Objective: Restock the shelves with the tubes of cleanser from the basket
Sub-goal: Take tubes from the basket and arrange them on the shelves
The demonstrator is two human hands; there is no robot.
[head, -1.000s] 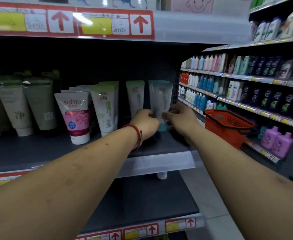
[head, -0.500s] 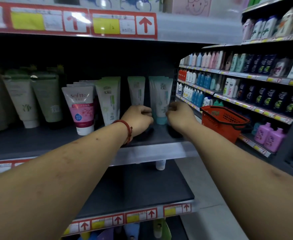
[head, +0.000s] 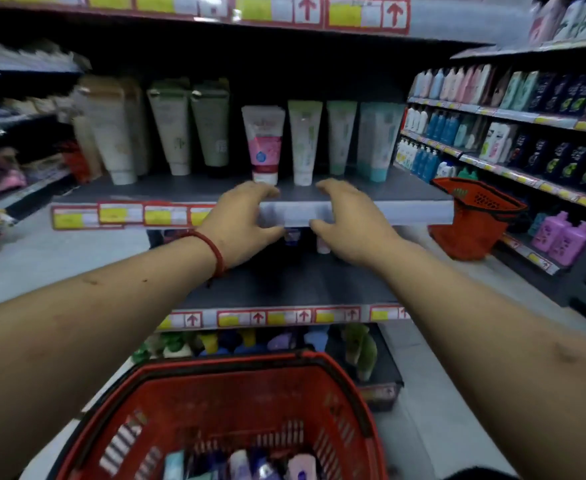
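Note:
A red basket [head: 236, 386] sits low in front of me with several cleanser tubes [head: 267, 465] in its bottom. On the shelf [head: 371, 192] ahead stand upright tubes: a pink-and-white tube [head: 263, 147], pale green tubes [head: 303, 143] and a teal tube [head: 378, 140] at the right end. My left hand [head: 241, 223], with a red bracelet at the wrist, and my right hand [head: 348, 223] hover in front of the shelf's front edge, fingers loosely curled, both holding nothing.
A lower shelf [head: 284, 289] is dark and mostly bare, with price labels along its edge. A second red basket [head: 471, 220] hangs off the right-hand shelving, which is full of bottles [head: 561, 237]. More tubes stand at the left end of the shelf.
Both hands have let go of the teal tube and drawn back from the shelf to its front edge. My view has dropped and pulled back, bringing the basket into sight.

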